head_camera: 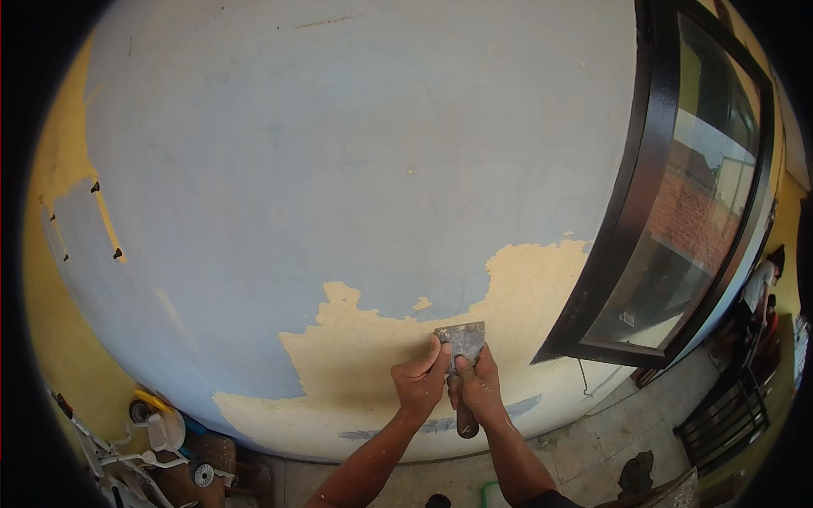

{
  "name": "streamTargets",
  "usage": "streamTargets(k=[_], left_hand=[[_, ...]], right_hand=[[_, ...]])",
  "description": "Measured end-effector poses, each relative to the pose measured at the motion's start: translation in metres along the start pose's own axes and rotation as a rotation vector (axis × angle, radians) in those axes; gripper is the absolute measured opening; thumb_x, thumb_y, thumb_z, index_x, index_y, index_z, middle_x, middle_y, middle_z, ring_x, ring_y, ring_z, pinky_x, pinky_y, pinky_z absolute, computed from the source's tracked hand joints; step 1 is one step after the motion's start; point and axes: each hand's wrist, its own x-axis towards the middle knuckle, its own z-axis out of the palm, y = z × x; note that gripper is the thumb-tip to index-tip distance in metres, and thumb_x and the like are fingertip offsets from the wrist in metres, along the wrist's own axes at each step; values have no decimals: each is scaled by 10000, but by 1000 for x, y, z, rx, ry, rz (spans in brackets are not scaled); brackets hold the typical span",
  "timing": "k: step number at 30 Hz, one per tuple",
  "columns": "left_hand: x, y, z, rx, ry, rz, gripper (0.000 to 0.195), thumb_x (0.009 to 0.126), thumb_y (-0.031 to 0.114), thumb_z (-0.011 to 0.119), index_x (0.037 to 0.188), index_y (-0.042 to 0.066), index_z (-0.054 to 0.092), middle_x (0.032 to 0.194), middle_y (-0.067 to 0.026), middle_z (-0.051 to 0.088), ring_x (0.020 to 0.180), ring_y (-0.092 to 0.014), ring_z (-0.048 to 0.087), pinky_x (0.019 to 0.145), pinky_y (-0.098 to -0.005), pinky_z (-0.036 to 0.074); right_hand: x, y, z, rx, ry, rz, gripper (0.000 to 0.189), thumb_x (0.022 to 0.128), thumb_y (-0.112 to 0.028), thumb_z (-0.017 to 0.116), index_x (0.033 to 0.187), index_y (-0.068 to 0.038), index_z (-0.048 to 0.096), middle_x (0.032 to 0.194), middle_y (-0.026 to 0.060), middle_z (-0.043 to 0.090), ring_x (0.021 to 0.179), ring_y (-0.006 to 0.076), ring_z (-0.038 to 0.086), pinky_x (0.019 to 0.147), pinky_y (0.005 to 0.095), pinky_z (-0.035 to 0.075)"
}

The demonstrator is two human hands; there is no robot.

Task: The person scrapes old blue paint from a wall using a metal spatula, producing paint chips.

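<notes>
A putty knife with a broad metal blade and dark handle is held up against the wall in front of me. My right hand grips it where the handle meets the blade, thumb on the metal. The fingers of my left hand pinch the blade's left edge. The blade's top edge lies just below the ragged border between the grey-blue paint and a bare cream patch. Pale flecks cling to both hands and forearms. Whether the blade touches the wall is hard to tell.
A dark-framed window stands swung outward on the right, with a metal stay hook below it. Lower left, a white-framed wheeled item leans among wooden furniture. Black railings and people appear far right. Tiled floor runs below.
</notes>
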Motion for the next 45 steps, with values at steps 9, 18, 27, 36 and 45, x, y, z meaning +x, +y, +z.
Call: streamTargets(k=[9, 18, 27, 36, 45], left_hand=[[1, 8, -1, 20, 22, -54, 133, 886, 37, 697, 984, -47, 727, 636, 59, 591, 582, 14, 437, 464, -171, 359], [13, 17, 1, -119, 39, -110, 147, 890, 30, 686, 1011, -47, 719, 644, 11, 614, 534, -18, 500, 436, -201, 423], [50, 58, 8, -160, 44, -199, 178, 898, 50, 679, 1048, -42, 708, 632, 5, 613, 467, -43, 510, 396, -212, 408], [60, 75, 8, -219, -17, -270, 161, 894, 43, 686, 1043, -1, 726, 643, 33, 616, 547, -9, 495, 416, -205, 413], [49, 63, 3, 148, 46, -110, 257, 882, 81, 705, 1119, -19, 690, 607, 47, 582, 526, -7, 450, 436, -204, 408]], right_hand=[[-5, 11, -6, -49, -17, 34, 146, 996, -114, 437, 1115, -48, 382, 729, 60, 544, 455, 85, 475, 390, 237, 414], [6, 3, 9, 36, -15, -46, 211, 1004, -128, 431, 1200, -56, 398, 697, 41, 542, 460, 90, 492, 387, 243, 428], [23, -29, 20, 36, -23, -172, 195, 1003, -129, 444, 1179, -55, 403, 705, 49, 548, 459, 96, 491, 389, 243, 416], [23, -55, 27, 31, -36, -151, 177, 1008, -133, 426, 1160, -52, 387, 731, 55, 536, 460, 80, 472, 380, 237, 407], [19, -40, 26, -13, 2, -138, 175, 1000, -109, 427, 1153, -30, 392, 686, 49, 522, 436, 96, 457, 377, 252, 395]])
